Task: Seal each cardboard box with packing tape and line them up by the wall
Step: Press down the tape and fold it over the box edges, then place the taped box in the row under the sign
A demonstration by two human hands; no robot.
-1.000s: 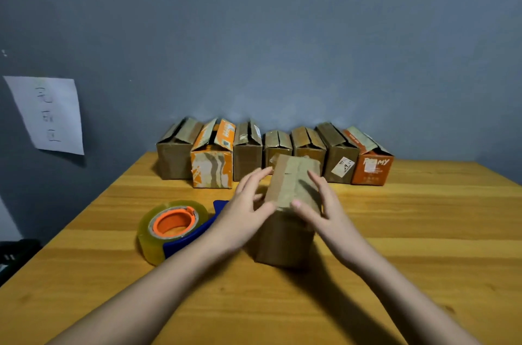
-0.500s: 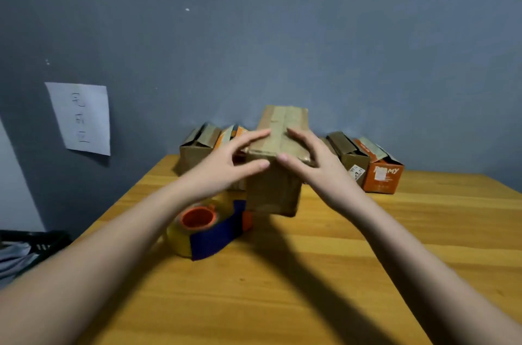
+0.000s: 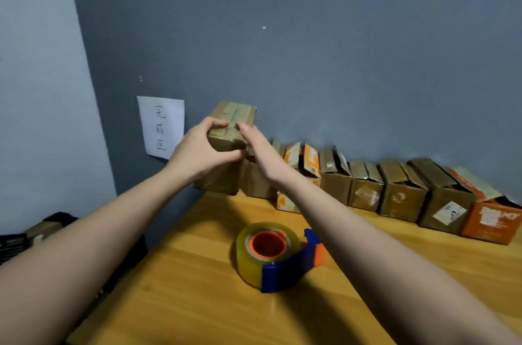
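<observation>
A long wooden table (image 3: 423, 274) is running along a blue-grey wall (image 3: 339, 62) bearing a white paper sheet with handwritten characters (image 3: 161, 127), while a row of brown and orange cardboard boxes with unsealed flaps (image 3: 395, 189) is sitting against that wall and a clear tape roll in a blue and orange dispenser (image 3: 275, 254) is lying nearer me. The left hand (image 3: 197, 152) and right hand (image 3: 261, 152) are each gripping the taped brown cardboard box (image 3: 233, 124), covering its lower half and the row's leftmost boxes, so whether it is touching the table I cannot tell. Since half a second ago the box is travelling left, from above the dispenser to the row's left end beside the paper.
</observation>
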